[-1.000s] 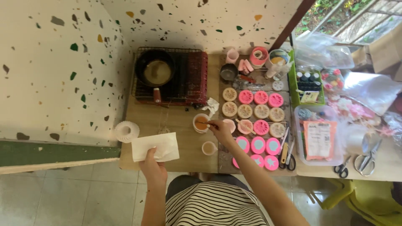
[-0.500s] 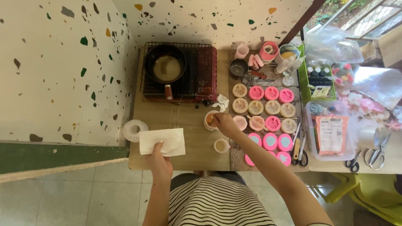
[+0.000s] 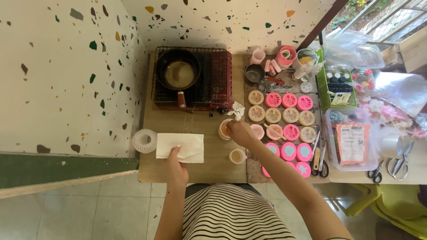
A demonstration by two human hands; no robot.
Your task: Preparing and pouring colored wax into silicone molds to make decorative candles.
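My left hand (image 3: 176, 164) pinches the near edge of a white paper napkin (image 3: 180, 147) lying on the wooden table (image 3: 195, 129). My right hand (image 3: 239, 132) reaches over a small white cup of orange liquid (image 3: 223, 130) and holds a thin stick in it; the stick is mostly hidden by the hand. A second small cup (image 3: 236, 156) with pale liquid stands just below my right wrist.
A black pan (image 3: 177, 69) sits on a red wire-topped stove (image 3: 213, 80). Several round pink and cream moulds (image 3: 281, 116) fill the mat to the right. Scissors (image 3: 320, 165), a clear box (image 3: 351, 142), a green tray (image 3: 337, 84) and a white lace ring (image 3: 145, 141) lie around.
My right hand has moved over the orange cup, covering the stick. My left hand has slid the napkin slightly to the right. The camera view has shifted a little.
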